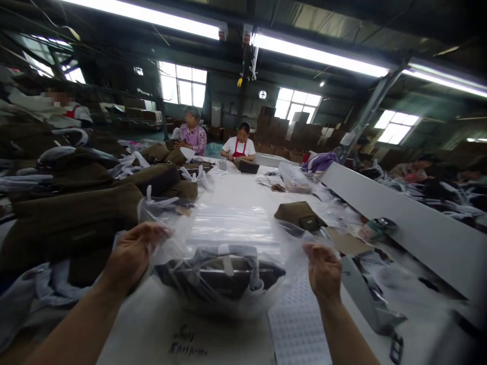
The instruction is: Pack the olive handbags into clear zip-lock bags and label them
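Note:
A clear plastic bag [232,223] is spread wide in front of me, with a dark olive handbag [220,279] inside its lower part. The handbag's handles are wrapped in pale padding. At the left edge of the plastic, my left hand [137,248] pinches the film between thumb and fingers. On the opposite side, my right hand [323,266] is closed on the other edge of the plastic. Beneath the plastic bag lies a pale surface with handwriting on it. A printed sheet [299,319] rests just left of my right forearm.
Olive handbags [76,223] are piled along the left. A folded olive pouch [300,215] lies beyond my right hand. A grey tray [369,294] and a white partition [399,218] stand at the right. Two people sit at the table's far end.

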Motion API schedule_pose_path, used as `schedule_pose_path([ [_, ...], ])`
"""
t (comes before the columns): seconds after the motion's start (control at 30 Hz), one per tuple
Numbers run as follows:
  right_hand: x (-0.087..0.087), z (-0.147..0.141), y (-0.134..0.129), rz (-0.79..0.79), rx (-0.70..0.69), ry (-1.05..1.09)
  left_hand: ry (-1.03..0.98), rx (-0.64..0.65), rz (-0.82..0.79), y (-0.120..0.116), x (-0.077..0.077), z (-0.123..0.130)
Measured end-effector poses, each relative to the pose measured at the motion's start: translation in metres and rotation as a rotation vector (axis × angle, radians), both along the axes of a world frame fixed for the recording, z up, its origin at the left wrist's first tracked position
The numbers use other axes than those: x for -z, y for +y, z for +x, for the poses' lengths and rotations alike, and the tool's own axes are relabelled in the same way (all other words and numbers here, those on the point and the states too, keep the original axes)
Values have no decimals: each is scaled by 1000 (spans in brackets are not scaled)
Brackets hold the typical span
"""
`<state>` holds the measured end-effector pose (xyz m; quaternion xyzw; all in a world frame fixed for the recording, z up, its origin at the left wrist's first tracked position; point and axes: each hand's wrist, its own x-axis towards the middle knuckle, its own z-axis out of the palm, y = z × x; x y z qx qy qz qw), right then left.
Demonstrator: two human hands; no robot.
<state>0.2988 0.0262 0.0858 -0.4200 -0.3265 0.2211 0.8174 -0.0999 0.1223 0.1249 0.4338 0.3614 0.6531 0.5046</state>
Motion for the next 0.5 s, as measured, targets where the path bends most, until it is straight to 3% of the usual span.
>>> schedule_pose_path([
  [0.1,-13,2,-2,78,47,88,-207,-66,8,-3,-7,-3],
  [0.23,-25,4,11,60,4,148,-44,17,-2,4,-9,-8],
  [0.3,-39,5,32,-44,-98,223,21,40,-51,19,-17,-4],
  [0.4,-76,7,75,-220,-246,356,20,17,-137,52,-45,7],
  [0.5,-119,10,103,-216,-292,366,25,27,-107,72,-85,10],
])
